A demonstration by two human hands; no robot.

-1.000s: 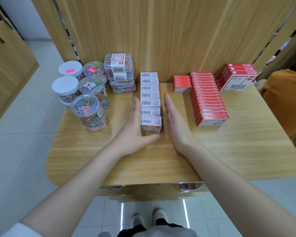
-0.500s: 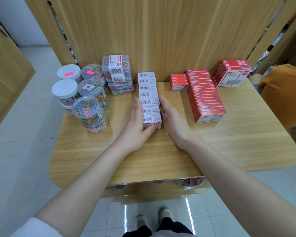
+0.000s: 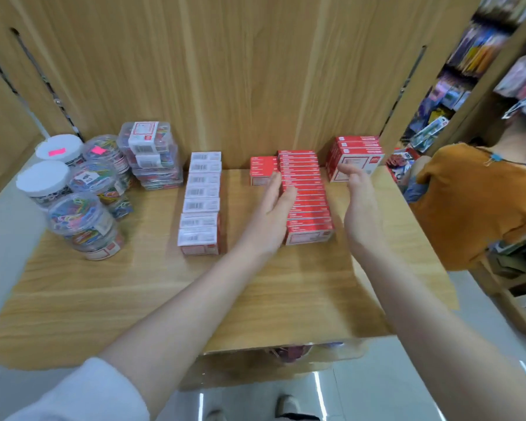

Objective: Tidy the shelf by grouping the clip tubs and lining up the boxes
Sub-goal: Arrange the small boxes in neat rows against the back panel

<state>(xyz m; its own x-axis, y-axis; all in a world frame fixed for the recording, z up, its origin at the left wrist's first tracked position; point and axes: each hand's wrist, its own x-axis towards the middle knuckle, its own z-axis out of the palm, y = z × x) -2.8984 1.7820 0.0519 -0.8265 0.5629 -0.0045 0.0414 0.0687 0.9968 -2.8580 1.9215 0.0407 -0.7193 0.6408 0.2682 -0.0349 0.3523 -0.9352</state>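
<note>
A straight row of white-topped boxes runs front to back on the wooden shelf. To its right lies a row of red boxes. My left hand lies flat against that red row's left side, fingers straight. My right hand hovers open just right of the row, fingers slightly bent, holding nothing. A small red box stack sits behind my left fingers. Larger red boxes stand at the back right. Round clip tubs and square clip tubs cluster at the left.
A tall wooden back panel rises behind the shelf. A person in an orange shirt crouches close to the shelf's right edge, beside shelving full of goods. White floor tiles lie to the left and below.
Both hands left the white-topped row and moved right to the red row. The camera view swung right and closer.
</note>
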